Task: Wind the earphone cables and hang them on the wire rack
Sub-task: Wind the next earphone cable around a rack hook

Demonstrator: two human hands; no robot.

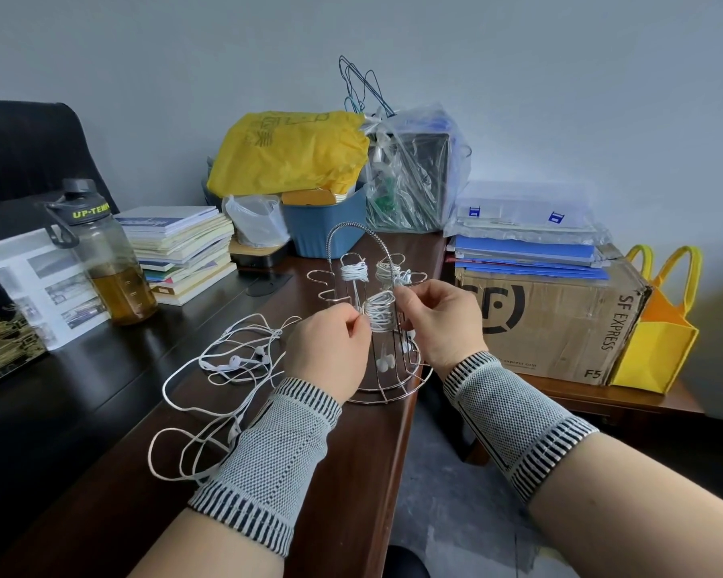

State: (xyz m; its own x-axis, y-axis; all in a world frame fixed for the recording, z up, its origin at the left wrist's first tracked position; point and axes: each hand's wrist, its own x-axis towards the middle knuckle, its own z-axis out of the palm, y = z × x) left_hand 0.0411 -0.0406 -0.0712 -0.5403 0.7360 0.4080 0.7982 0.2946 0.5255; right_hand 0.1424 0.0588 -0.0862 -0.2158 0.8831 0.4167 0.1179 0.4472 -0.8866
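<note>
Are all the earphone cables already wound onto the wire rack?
No, a loose earphone cable lies tangled on the desk, left of the wire rack.

Wire rack (387, 327) directly between fingers (357, 323) of both hands. Loose earphone cables (226, 369) sprawl left of fingers on worktop (343, 452). Blue tub (324, 229), bags crowd beyond. Cardboard box (547, 323) blocks right. Bottle (101, 256) far left.

You have one wire rack (376, 327) carrying three wound earphone cables (380, 314), one loose tangle of cables (226, 369) on your desk, one water bottle (101, 252), one cardboard box (552, 323), two wristbands (268, 460).
</note>
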